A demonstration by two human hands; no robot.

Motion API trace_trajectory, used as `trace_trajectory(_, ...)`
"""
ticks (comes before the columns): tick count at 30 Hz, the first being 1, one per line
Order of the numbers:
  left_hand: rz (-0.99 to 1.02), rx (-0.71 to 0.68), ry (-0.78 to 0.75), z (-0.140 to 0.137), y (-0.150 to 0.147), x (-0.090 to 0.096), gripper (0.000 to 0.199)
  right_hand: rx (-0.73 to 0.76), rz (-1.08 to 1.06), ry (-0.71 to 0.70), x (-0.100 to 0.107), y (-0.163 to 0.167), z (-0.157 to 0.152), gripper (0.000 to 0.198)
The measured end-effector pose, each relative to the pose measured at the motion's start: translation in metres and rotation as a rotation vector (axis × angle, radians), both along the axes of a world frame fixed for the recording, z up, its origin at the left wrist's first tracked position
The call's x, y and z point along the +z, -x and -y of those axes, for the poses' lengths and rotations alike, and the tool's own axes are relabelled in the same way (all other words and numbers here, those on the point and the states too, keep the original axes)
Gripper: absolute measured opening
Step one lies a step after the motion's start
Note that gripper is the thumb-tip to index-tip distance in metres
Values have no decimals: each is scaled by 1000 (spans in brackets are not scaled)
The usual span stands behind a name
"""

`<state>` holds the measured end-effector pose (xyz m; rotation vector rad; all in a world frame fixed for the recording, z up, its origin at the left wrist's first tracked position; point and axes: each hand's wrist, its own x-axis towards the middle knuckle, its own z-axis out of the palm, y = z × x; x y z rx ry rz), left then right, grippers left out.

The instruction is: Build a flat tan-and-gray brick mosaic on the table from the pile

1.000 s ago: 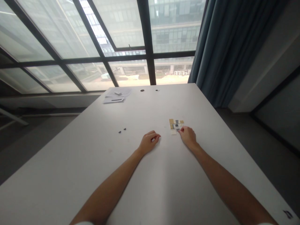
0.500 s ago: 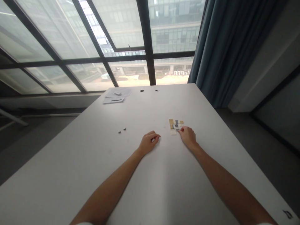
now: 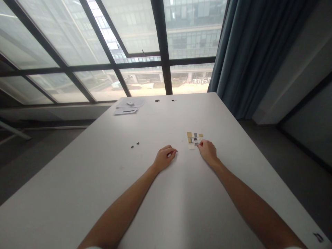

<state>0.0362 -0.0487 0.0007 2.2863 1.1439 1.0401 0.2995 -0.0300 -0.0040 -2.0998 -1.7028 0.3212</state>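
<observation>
- Right hand (image 3: 206, 150): overlaps the near edge of the tiles (image 3: 189, 134); grip cannot be determined.
- Left hand (image 3: 165, 157): fingertip contents too small to determine.
- Tiles: markings illegible.
- Black bits (image 3: 137, 143): too small to identify.
- Papers (image 3: 124, 111): surface detail blurred.
- Dark item (image 3: 318, 237), lower right: blurred, unidentifiable.
- Forearms (image 3: 140, 191): cut off at bottom edge.
- Curtain (image 3: 238, 55): cut off at top edge.

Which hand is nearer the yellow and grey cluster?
Right. The right hand is at the cluster, by its near right edge; the left hand lies apart, to its left.
</observation>
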Motion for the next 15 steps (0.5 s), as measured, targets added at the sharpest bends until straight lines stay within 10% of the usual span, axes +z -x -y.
trace_trajectory(15, 14, -3, 6, -1, 2, -3, 22, 24, -35, -16, -1, -3, -3, 16)
